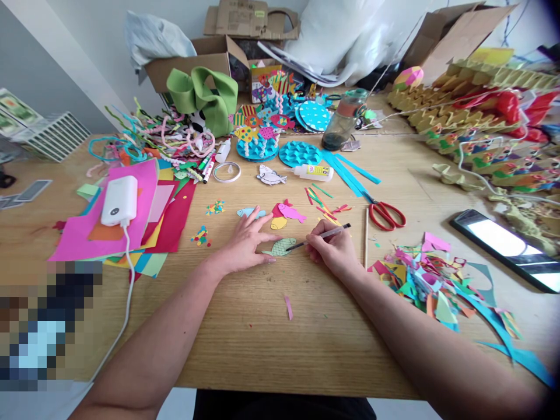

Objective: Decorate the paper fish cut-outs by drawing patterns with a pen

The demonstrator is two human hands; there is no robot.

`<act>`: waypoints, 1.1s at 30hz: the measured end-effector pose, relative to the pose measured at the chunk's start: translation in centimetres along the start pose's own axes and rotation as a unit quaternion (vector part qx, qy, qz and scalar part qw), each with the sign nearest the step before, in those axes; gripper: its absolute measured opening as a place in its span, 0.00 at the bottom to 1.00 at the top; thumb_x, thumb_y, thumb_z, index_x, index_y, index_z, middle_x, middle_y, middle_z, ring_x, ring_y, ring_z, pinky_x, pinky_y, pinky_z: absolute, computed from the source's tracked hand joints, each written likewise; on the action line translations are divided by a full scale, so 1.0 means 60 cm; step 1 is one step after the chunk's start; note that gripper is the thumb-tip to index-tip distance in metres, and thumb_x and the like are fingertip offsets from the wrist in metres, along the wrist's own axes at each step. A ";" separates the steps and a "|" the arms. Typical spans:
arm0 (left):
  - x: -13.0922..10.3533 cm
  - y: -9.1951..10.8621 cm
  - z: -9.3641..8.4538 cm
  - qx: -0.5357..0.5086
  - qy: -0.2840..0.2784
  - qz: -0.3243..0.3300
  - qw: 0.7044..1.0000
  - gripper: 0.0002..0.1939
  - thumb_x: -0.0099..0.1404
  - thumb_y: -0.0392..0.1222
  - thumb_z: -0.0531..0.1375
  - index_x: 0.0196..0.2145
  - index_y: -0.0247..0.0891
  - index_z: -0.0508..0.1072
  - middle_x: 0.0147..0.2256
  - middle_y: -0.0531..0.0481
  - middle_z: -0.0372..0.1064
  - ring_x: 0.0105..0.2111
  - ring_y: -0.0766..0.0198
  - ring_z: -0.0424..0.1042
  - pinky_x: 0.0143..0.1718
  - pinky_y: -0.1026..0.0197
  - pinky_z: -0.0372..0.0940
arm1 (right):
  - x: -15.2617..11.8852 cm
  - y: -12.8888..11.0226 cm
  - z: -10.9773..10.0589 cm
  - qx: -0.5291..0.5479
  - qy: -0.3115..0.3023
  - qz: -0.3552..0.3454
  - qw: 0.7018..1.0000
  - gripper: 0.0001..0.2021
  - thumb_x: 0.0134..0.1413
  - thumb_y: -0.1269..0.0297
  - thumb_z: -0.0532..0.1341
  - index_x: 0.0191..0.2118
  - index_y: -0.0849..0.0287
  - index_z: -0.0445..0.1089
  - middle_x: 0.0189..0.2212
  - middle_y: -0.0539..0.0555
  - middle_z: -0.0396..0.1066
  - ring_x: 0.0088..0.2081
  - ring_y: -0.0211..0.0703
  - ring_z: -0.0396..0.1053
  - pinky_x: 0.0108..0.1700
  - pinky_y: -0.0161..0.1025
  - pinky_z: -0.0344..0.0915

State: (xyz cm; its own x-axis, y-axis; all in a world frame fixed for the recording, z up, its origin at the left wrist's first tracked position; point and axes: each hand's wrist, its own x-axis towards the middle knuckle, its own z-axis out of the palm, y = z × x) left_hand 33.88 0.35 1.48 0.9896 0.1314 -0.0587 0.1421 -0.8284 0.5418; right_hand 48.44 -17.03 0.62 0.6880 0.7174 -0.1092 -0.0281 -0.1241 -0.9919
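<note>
A green paper fish (283, 247) with a drawn crosshatch of scales lies flat on the table. My right hand (332, 251) grips a slim dark pen (326, 234), its tip at the right part of the green fish. On the left, my left hand (249, 242) rests with fingers spread, thumb and forefinger about the fish's tail end. Beyond the fingers lie a light blue paper fish (247, 213), a yellow paper fish (279, 223) and a pink paper fish (292, 213) partly over a red one. A white paper fish (271, 175) with black lines lies farther back.
Red-handled scissors (387, 216) and a wooden stick (366, 239) lie right of my hand, near a heap of paper scraps (424, 274) and a phone (507, 248). A glue bottle (314, 172) lies behind. Left, a white power bank (119, 200) sits on coloured paper (98, 236).
</note>
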 end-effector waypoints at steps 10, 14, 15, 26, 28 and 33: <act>0.000 -0.002 0.001 0.000 0.004 0.004 1.000 0.25 0.55 0.49 0.70 0.52 0.49 0.75 0.68 0.46 0.46 0.68 0.40 0.33 0.65 0.36 0.41 | 0.000 0.003 0.000 0.000 -0.007 -0.005 1.000 0.08 0.40 0.66 0.63 0.21 0.57 0.60 0.13 0.47 0.66 0.12 0.34 0.61 0.13 0.30 0.56; 0.000 -0.003 0.002 -0.002 0.006 0.005 1.000 0.25 0.55 0.48 0.70 0.52 0.49 0.75 0.67 0.46 0.46 0.68 0.41 0.33 0.65 0.36 0.40 | 0.000 0.003 0.000 0.013 0.000 -0.005 1.000 0.09 0.41 0.66 0.63 0.21 0.57 0.60 0.13 0.47 0.66 0.12 0.34 0.61 0.13 0.30 0.57; 0.000 -0.003 0.002 -0.003 0.006 0.005 1.000 0.25 0.55 0.48 0.70 0.52 0.50 0.75 0.67 0.46 0.46 0.68 0.41 0.33 0.65 0.36 0.40 | 0.000 0.003 0.000 0.021 0.009 -0.007 1.000 0.10 0.41 0.65 0.64 0.21 0.57 0.60 0.13 0.47 0.67 0.12 0.34 0.61 0.13 0.30 0.57; 0.001 -0.005 0.004 -0.005 0.009 0.006 1.000 0.25 0.54 0.47 0.71 0.51 0.48 0.75 0.67 0.46 0.47 0.68 0.40 0.33 0.65 0.36 0.41 | 0.003 0.008 0.002 0.013 0.040 -0.011 0.999 0.12 0.47 0.61 0.65 0.24 0.57 0.61 0.16 0.48 0.68 0.14 0.35 0.63 0.13 0.31 0.59; 0.001 -0.005 0.004 -0.008 0.011 0.008 1.000 0.26 0.54 0.47 0.71 0.51 0.48 0.75 0.67 0.46 0.47 0.68 0.40 0.33 0.65 0.36 0.41 | 0.003 0.008 0.002 0.012 0.040 -0.014 0.999 0.12 0.47 0.60 0.65 0.24 0.57 0.61 0.16 0.48 0.68 0.14 0.35 0.63 0.14 0.31 0.59; 0.001 -0.005 0.004 -0.008 0.010 0.007 1.000 0.26 0.55 0.47 0.70 0.52 0.49 0.74 0.68 0.46 0.46 0.68 0.41 0.33 0.65 0.36 0.41 | 0.004 0.011 0.000 0.008 0.036 -0.023 0.999 0.13 0.49 0.58 0.65 0.26 0.57 0.61 0.18 0.49 0.69 0.14 0.34 0.64 0.14 0.31 0.59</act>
State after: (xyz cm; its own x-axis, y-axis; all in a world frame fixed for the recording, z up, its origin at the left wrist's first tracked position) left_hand 33.87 0.46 1.10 0.9909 0.1303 -0.0344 0.1273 -0.8216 0.5557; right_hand 48.57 -16.93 -0.05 0.7387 0.6714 -0.0600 -0.0072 -0.0811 -0.9967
